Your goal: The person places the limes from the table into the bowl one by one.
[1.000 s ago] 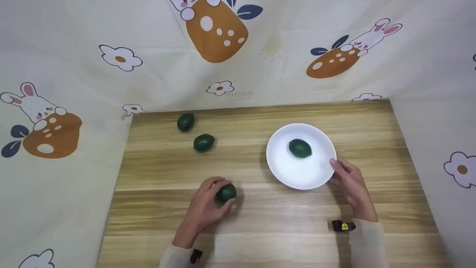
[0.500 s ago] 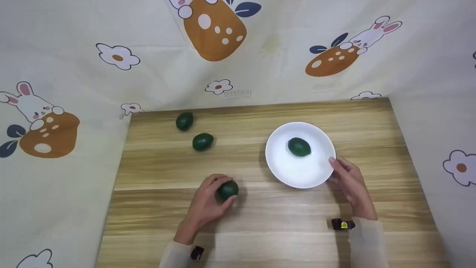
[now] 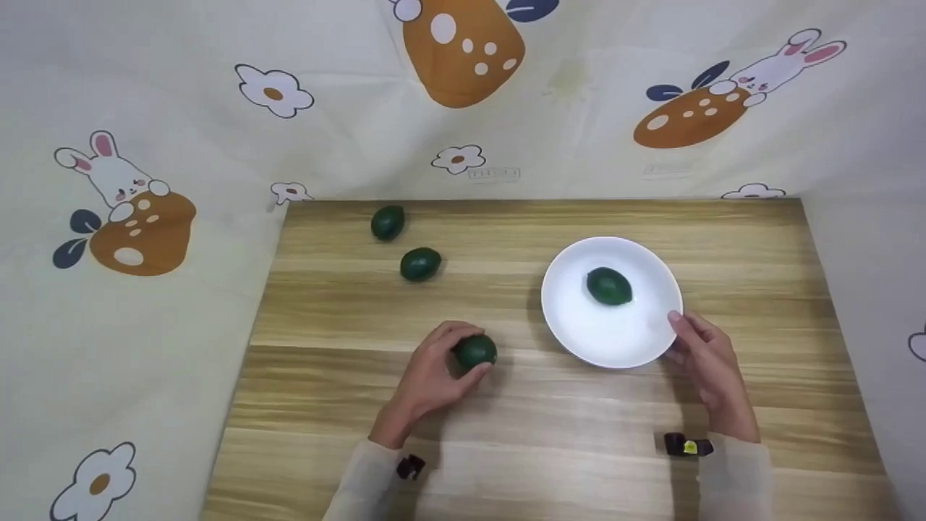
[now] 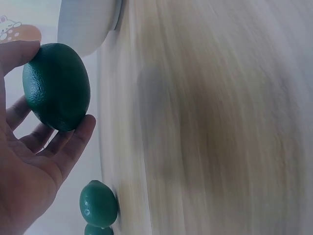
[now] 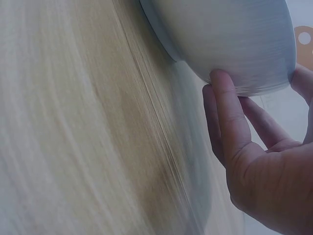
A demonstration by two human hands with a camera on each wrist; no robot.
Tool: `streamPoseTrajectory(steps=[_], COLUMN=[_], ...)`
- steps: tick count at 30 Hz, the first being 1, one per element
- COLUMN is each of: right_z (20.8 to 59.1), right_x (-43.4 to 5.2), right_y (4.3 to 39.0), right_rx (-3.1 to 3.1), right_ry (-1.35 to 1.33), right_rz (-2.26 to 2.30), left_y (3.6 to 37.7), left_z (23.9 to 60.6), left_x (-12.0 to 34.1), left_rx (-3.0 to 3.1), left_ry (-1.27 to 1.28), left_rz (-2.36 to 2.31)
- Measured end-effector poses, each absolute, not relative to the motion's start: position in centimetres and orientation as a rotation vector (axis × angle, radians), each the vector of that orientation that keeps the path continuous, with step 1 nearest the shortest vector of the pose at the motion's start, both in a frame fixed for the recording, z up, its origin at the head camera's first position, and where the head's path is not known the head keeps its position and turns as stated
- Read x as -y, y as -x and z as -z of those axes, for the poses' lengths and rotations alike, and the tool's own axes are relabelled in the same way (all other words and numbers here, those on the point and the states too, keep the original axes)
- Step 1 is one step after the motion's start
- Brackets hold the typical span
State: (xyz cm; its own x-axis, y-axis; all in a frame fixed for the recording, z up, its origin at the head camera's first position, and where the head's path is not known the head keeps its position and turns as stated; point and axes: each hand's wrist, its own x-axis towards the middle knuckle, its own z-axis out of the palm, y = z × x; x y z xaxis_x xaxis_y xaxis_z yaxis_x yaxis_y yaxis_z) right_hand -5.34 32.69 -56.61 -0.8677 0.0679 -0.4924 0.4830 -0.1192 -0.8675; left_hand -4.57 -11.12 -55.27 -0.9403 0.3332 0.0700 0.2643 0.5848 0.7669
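Note:
My left hand [image 3: 432, 369] holds a dark green lime [image 3: 475, 352] between thumb and fingers, left of the bowl and nearer to me. In the left wrist view, this lime [image 4: 57, 87] is raised over the tabletop, its shadow falling on the wood apart from it. My right hand [image 3: 712, 365] grips the right rim of a white bowl [image 3: 615, 336], thumb on the edge and fingers underneath. The right wrist view has those fingers [image 5: 230, 110] against the bowl's outer wall [image 5: 234, 44], its foot on the table. Inside the bowl lies another lime [image 3: 609, 286].
Two more limes, one nearer [image 3: 420, 265] and one farther [image 3: 388, 223], lie at the table's back left. The wooden table [image 3: 579, 449] meets a hanging cloth [image 3: 347, 145] with rabbit and flower prints at its back and sides.
My left hand has lifted its lime and moved it forward, a little closer to the bowl. My right hand stays on the rim. The head view has shifted, so everything appears farther right.

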Motion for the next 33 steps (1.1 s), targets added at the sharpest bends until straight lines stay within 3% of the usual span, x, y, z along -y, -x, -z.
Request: streamPoseTrajectory(steps=[33], right_z=[57.0], right_x=[-32.7], right_y=[5.4], right_rx=[-1.849], right_ry=[-0.619], right_rz=[2.161], left_y=[7.5], left_z=[56.1], left_x=[7.6], left_rx=[-2.561], left_ry=[-0.489], left_rz=[-1.487])
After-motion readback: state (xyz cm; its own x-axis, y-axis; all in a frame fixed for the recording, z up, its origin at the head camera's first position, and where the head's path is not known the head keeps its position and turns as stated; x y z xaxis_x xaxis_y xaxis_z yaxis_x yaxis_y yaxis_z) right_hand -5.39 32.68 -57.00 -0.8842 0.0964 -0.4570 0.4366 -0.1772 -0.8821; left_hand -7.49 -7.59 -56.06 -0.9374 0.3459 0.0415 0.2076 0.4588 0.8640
